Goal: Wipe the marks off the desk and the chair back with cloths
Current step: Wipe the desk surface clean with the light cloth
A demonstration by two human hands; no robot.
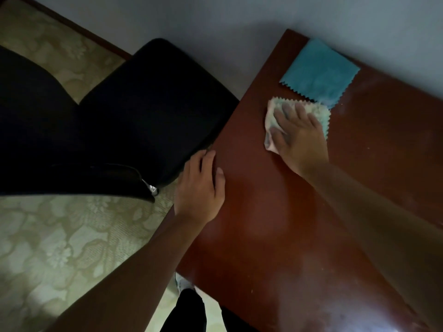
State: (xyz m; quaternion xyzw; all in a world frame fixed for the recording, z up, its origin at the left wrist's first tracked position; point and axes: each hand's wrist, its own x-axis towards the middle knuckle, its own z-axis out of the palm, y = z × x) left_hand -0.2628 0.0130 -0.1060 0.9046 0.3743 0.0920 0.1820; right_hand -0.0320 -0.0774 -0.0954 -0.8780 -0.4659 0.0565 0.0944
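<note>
Desk (275, 224): glossy reddish-brown wood, flat.
Pale cloth (318, 113): fuzzy, zigzag-edged, on desk under right hand (299, 133), fingers flat and spread.
Blue cloth (320, 70): square, just beyond.
Left hand (200, 185): relaxed fingers on desk edge.
Chair (143, 111): black, padded, beside desk.

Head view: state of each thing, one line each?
Pale cloth: flat on desk, pressed under right hand.
Blue cloth: spread flat on desk, untouched.
Right hand: fingers straight, pressing pale cloth.
Left hand: open, resting on desk edge.
Desk: faint smudges visible.
Chair: beside desk, untouched.
</note>
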